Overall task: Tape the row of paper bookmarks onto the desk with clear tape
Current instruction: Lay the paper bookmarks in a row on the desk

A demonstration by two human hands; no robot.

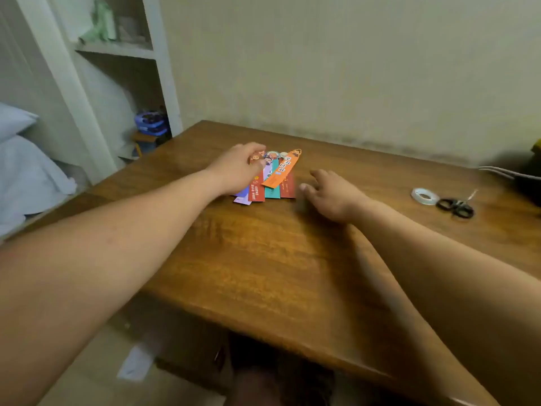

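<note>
Seen from the head camera, a brown wooden desk (263, 259) stands against a pale wall (351, 68), and both bare forearms reach out over it from the near edge. The paper bookmarks (273, 191) lie on the far middle of the desk as a loose, overlapping fan rather than a neat row: lilac, red, teal and dark red strips side by side, with an orange bookmark (279, 171) slanting across the top of them. The left hand (237, 168) covers the left part of the fan, its fingers curled down over the upper ends of the strips and the thumb set against them; it looks like a pinch on the bookmarks, though motion blur keeps the contact from being certain. The right hand (333, 194) is palm down just beside the right edge of the fan, fingers loosely spread and holding nothing, the thumb tip near the dark red strip. Well apart to the right, a roll of clear tape (424, 196) lies flat on the desk, with black-handled scissors (455, 207) just beside it on its right. A dark object (530, 183) sits at the far right edge of the desk. To the left of the desk stand a white shelf unit (117, 49) with a blue item (150, 123) low down, and a pale pillow (17, 121).
</note>
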